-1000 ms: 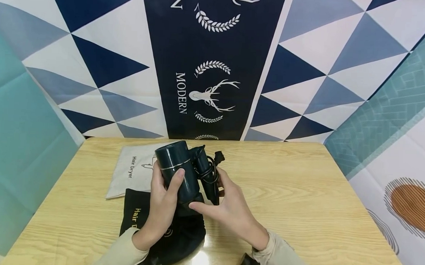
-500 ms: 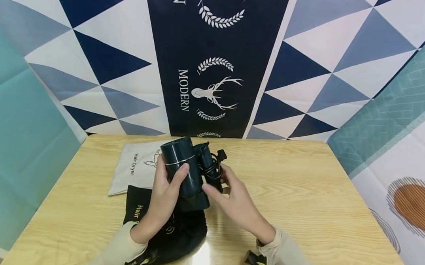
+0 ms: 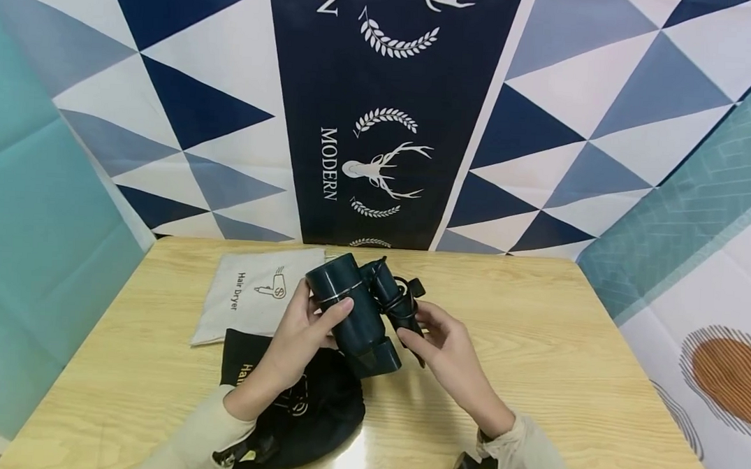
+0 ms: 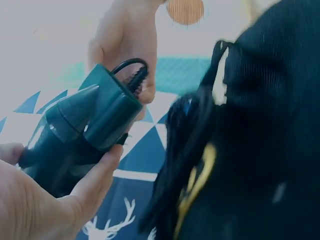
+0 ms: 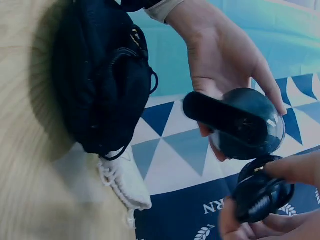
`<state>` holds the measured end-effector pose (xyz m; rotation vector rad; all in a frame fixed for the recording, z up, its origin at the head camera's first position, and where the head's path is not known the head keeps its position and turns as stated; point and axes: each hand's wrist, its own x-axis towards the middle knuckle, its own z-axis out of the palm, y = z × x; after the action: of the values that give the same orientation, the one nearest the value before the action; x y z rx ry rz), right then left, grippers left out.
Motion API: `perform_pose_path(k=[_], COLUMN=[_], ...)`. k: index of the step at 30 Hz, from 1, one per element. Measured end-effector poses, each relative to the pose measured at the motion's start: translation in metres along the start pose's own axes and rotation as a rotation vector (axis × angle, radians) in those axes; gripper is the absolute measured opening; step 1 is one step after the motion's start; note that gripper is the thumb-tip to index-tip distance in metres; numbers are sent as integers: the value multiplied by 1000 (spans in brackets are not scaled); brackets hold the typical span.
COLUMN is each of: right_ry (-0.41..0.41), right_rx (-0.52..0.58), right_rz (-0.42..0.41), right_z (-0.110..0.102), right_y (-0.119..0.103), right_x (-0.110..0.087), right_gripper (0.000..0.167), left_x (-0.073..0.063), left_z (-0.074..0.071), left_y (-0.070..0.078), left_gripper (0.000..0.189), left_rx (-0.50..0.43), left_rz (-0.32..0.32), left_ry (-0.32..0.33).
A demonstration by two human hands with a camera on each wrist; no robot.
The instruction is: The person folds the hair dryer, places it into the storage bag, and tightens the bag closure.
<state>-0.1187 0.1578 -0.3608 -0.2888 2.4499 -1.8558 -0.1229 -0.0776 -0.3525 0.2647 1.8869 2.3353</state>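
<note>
In the head view a dark green hair dryer [image 3: 359, 321] is held up over the table, tilted, its wide barrel end to the upper left. My left hand [image 3: 299, 339] grips the barrel, thumb across the near side. My right hand [image 3: 451, 353] pinches the lower part of the folded handle [image 3: 386, 285], which has black cord wound round it. A plug [image 3: 416, 287] sticks out beside the handle. The left wrist view shows the dryer [image 4: 70, 127] from another side; in the right wrist view the dryer's rounded body [image 5: 272, 117] sits in my left hand [image 5: 225, 60].
Below my left forearm lies a black drawstring pouch [image 3: 330, 407] with gold lettering. Behind it is a pale cloth pouch [image 3: 247, 292] printed "Hair Dryer". Both rest on the wooden table [image 3: 534, 339], which ends at a patterned backdrop [image 3: 382, 88].
Both hands have carried the hair dryer to the right. The handle has swung out further from the barrel, and my right thumb has moved off the barrel's end onto the handle.
</note>
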Motion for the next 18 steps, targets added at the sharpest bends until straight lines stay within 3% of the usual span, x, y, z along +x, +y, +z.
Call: perform_pose_path(k=[3,10,15,18], right_ry=[27,-53,10,69], right_rx=[21,-19,69,74], right_rz=[-10,-61,-89,-137], right_z=[-4,-10,-16,-22], right_y=[3,10,12,11], right_x=[-6,-10,-8,-7], right_gripper=[49,52,44,39], left_x=[-1,1,4,5], left_z=[3,8,11,8], left_y=[-2,-7,-13,-13], left_gripper=[58,56,56,54], left_rx=[-51,-125,-135,-77], left_rz=[-23,-71,-88,-118], left_ry=[13,18,-46,-119])
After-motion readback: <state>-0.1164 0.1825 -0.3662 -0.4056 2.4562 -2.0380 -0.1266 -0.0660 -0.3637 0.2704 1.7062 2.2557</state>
